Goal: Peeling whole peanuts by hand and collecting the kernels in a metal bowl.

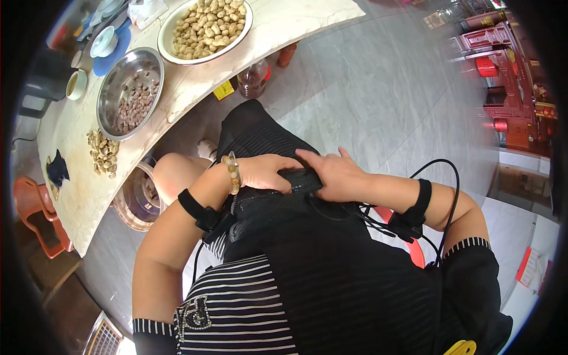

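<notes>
Both of my hands are at my lap, on a black mesh pouch [300,179] that lies against my black clothing. My left hand [267,171], with a beaded bracelet at the wrist, grips the pouch's left side between thumb and fingers. On the other side, my right hand [340,176] holds the pouch's right end, its thumb and index finger close to the left fingertips. Part of its fingers is hidden beneath the mesh. Black straps with small devices and cables are around both forearms.
A pale marble-patterned table [77,207] at the left bears a bowl [163,44] of unshelled peanuts, a steel basin [106,124] with shelled peanuts and a pile of shells [102,154]. Beneath stand a bucket [125,207] and a clear plastic bottle [251,83]. An orange chair [35,207] is far left.
</notes>
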A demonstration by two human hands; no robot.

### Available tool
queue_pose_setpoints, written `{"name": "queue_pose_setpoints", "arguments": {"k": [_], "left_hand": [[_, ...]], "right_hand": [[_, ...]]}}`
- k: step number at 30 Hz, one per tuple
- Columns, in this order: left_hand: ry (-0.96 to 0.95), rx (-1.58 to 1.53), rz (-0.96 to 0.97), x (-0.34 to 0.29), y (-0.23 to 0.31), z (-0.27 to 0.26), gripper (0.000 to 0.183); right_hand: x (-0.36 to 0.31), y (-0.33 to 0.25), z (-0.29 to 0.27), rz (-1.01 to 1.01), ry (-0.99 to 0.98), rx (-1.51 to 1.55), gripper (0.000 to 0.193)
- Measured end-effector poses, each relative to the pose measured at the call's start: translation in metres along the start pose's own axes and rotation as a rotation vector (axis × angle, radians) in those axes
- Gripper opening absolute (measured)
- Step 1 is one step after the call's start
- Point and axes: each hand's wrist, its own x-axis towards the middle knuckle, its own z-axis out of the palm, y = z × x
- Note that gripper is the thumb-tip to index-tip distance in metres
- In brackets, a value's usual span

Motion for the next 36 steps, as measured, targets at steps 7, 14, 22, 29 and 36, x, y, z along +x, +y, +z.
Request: {"name": "queue_pose_setpoints", "arguments": {"k": [7, 14, 22, 29, 36], "left_hand": [[0.004, -0.257, 0.103, -0.026, -0.037, -0.009, 0.062], [0.129, -0.245, 0.04, -0.063, -0.052, 0.001, 0.058], [0.548, 0.029, 0.068, -0.069, -0.041, 0.02, 0.066], [0.497, 0.117, -0.054, -0.071, -0.021, 0.019, 0.051], [0.555, 0.396, 0.246, -0.047, 0.002, 0.026, 0.032]], "right_hand": [[0.021, 0.008, -0.02, -0.391, -0.043, 0.095, 0.068], [0.059, -0.014, -0.041, -0.443, -0.286, 0.19, 0.039], [0.076, -0.014, -0.032, -0.334, -0.457, 0.432, 0.053], [0.074, -0.009, -0.028, -0.157, -0.448, 0.785, 0.061], [0.044, -0.003, -0.038, -0.246, -0.335, 0.831, 0.023]]}}
